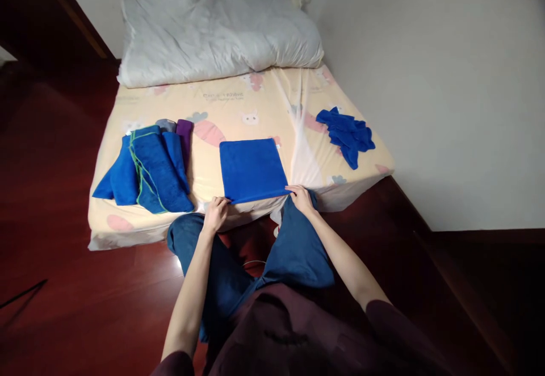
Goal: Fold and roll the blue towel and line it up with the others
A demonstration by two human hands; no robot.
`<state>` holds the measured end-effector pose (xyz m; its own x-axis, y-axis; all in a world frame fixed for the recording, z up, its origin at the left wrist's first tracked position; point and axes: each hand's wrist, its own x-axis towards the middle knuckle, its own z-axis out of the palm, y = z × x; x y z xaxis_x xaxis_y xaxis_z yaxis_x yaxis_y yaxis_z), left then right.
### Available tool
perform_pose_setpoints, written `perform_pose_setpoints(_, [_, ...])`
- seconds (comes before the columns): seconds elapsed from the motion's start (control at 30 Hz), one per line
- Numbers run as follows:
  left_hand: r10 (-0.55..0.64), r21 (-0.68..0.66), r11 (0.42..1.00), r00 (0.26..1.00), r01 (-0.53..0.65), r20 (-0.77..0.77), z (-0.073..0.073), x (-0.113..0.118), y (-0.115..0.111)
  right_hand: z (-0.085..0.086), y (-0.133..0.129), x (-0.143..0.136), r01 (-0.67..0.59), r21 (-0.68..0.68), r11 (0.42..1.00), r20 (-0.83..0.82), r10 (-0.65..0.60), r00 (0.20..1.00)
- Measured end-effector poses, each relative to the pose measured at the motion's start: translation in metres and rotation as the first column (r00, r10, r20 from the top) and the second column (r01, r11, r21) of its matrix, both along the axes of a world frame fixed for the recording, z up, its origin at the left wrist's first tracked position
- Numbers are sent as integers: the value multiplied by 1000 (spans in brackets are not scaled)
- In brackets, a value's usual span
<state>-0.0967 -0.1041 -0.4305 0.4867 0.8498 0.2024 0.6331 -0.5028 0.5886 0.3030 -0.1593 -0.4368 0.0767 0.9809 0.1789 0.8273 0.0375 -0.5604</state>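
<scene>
Nearest, the person sits at the foot of the bed (128,234), knees in blue trousers against the mattress edge. The left hand (216,212) has its fingers pressed on the near left corner of the folded blue towel (252,170), and the right hand (300,197) pinches the near right corner; both rest at the fold's near edge, at 6 o'clock of the cloth.

That towel lies flat as a neat square with crisp edges in the middle of the near half of the bed, so its folding looks close to finished, judged by its even shape. At 9 o'clock of it sits a pile of folded cloths (149,168), mostly blue with a green-stitched hem, plus a grey and a purple one behind: this part seems done. At 2 o'clock, near the wall, a crumpled blue towel (347,133) lies unfolded, apparently left to do.

The towels look soft and napped, like microfibre. The sheet is pale yellow cotton printed with carrots and rabbits. Farthest, at 12 o'clock, a puffy white duvet (213,24) lies rumpled.
</scene>
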Motion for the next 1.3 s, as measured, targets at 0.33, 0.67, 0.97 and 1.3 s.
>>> perform_pose_setpoints(0.33, [24, -41, 999, 997, -22, 66, -7, 3, 7, -7, 12, 7, 19, -9, 1000, -107, -19, 994])
perform_pose_setpoints(0.67, [66, -18, 998, 994, -64, 83, -11, 8, 16, -4, 22, 6, 67, -26, 997, -114, -70, 991])
perform_pose_setpoints(0.97, [177, -39, 984, 976, -173, 124, -7, 2, 10, -2, 14, 10, 124, -83, 989, -236, -140, 962])
perform_pose_setpoints(1.3, [256, -24, 967, 962, -255, 98, -15, 6, 19, 6, 21, 2, 237, -120, 964, -195, -257, 947])
